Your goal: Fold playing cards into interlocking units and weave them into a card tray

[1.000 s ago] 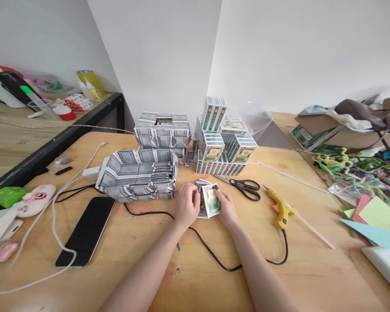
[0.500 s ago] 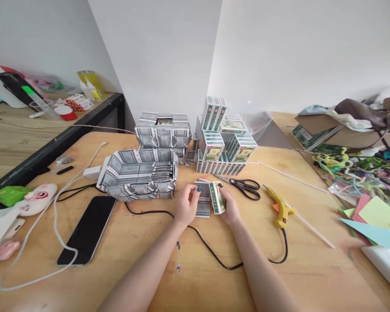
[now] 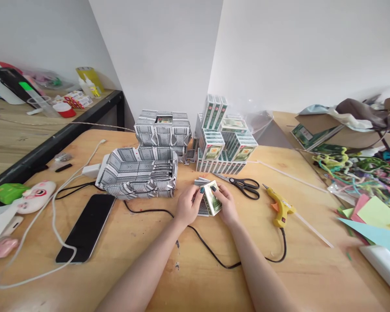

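Between my hands, a small green-and-white playing-card box point(image 3: 212, 200) is held tilted, its broad printed face toward me. My right hand point(image 3: 226, 203) grips its right side, fingers closed round it. My left hand point(image 3: 188, 205) is closed with thumb and fingertips at the box's upper left edge. Below the box lie grey patterned playing cards point(image 3: 203, 209), partly hidden by it and my hands. To the left stands an open tray-like form made of folded cards point(image 3: 130, 167), with loose cards inside. Behind it is a taller folded-card structure point(image 3: 162, 130).
Stacked card boxes point(image 3: 221, 143) stand behind my hands. Black scissors point(image 3: 243, 187) and a yellow glue gun point(image 3: 281, 208) with a black cord lie to the right. A phone point(image 3: 86, 229) and white cable are at left. Coloured paper point(image 3: 378, 216) sits far right.
The card box has turned so its broad face shows instead of its narrow side. My left hand has moved right, from above the cards onto the box.
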`<move>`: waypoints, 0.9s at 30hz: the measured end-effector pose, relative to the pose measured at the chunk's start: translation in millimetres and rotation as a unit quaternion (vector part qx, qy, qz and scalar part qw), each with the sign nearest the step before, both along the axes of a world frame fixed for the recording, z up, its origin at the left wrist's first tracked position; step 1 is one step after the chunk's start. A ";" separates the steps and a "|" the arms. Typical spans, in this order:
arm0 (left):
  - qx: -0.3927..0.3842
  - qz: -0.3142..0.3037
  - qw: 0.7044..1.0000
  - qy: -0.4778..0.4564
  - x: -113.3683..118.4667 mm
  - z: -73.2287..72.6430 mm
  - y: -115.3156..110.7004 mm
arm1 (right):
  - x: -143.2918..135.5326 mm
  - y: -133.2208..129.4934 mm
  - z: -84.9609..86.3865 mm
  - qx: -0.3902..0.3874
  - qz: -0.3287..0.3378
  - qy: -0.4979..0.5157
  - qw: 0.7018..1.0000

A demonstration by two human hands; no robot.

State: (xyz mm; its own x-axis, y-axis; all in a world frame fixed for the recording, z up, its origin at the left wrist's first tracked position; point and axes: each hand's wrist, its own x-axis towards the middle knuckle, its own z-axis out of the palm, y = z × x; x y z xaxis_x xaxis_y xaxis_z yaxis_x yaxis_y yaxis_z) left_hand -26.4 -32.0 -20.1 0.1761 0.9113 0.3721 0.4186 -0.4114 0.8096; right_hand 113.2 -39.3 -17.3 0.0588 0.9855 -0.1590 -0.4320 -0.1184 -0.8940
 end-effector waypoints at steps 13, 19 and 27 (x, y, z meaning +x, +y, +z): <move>0.019 0.040 0.999 -0.022 2.3 0.8 1.3 | 1.6 -0.6 -3.3 0.074 0.043 -0.084 0.993; 0.012 0.078 0.997 -0.024 2.1 -0.3 1.1 | 1.7 -3.0 -0.6 0.126 0.082 -0.148 0.977; 0.008 0.076 0.996 -0.034 1.2 0.9 1.9 | 4.4 0.1 -3.9 0.079 0.082 -0.019 0.993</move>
State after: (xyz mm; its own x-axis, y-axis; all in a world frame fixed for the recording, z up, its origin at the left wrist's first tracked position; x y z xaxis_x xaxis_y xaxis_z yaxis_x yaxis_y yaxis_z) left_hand -25.2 -30.1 -19.2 0.0097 0.9195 0.3929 0.4213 -0.3601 0.8324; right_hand 117.6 -39.3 -21.2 -0.1012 0.9949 -0.0026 -0.3840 -0.0415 -0.9224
